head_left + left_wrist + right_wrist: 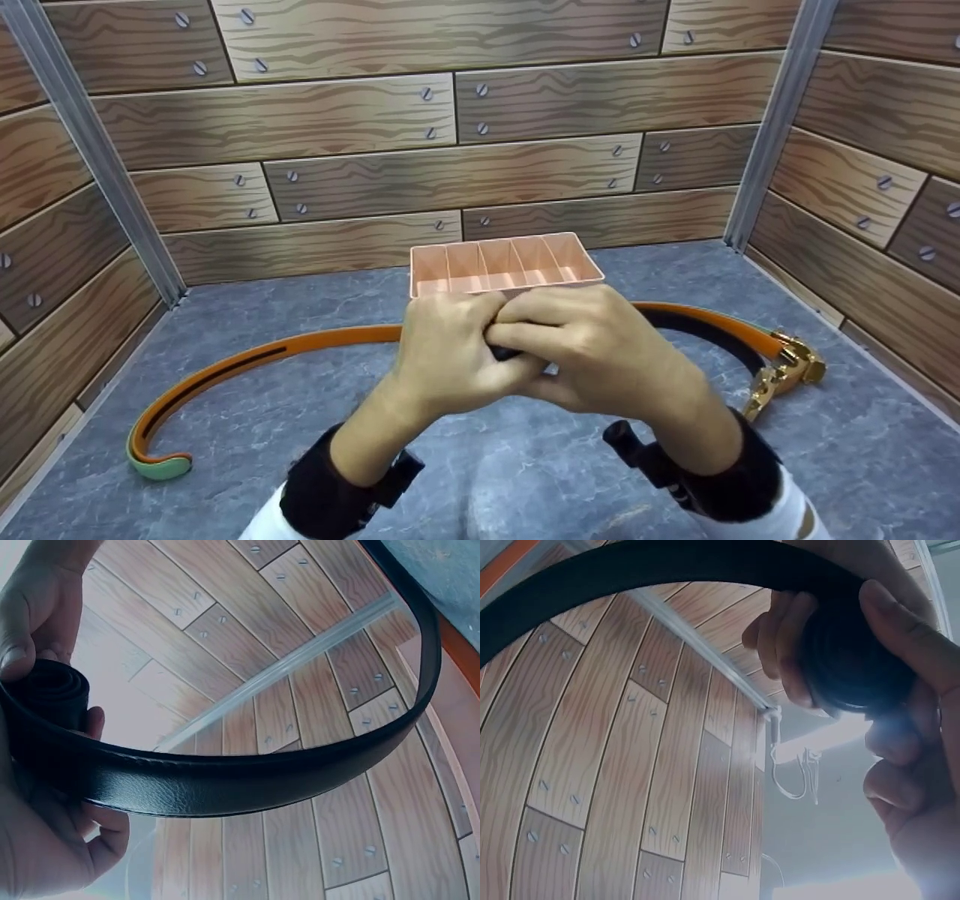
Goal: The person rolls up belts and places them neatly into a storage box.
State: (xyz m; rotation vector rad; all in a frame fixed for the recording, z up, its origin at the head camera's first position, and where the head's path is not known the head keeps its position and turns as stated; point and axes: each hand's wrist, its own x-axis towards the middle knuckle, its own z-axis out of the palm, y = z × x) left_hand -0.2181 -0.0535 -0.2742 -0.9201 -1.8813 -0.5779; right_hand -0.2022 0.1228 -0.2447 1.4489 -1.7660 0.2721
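Note:
A black leather belt (225, 784) is wound at one end into a tight coil (64, 690). Both hands hold that coil between them, close together at the centre of the head view: my left hand (446, 360) and my right hand (592, 349). Their fingers are curled round it, so only a dark sliver shows there. From the coil the black strap arcs away in both wrist views. Behind the hands an orange belt (330, 341) with a green outer side stands on its edge, its middle hidden. Gold buckle parts (802, 364) lie at the right, where a black strap (712, 337) also ends.
Just beyond the hands sits a pink box (465, 266) with several compartments. The grey marbled table (300, 435) is bounded by wood-patterned panels (360, 112) at the back and both sides, with metal posts (772, 120) in the corners.

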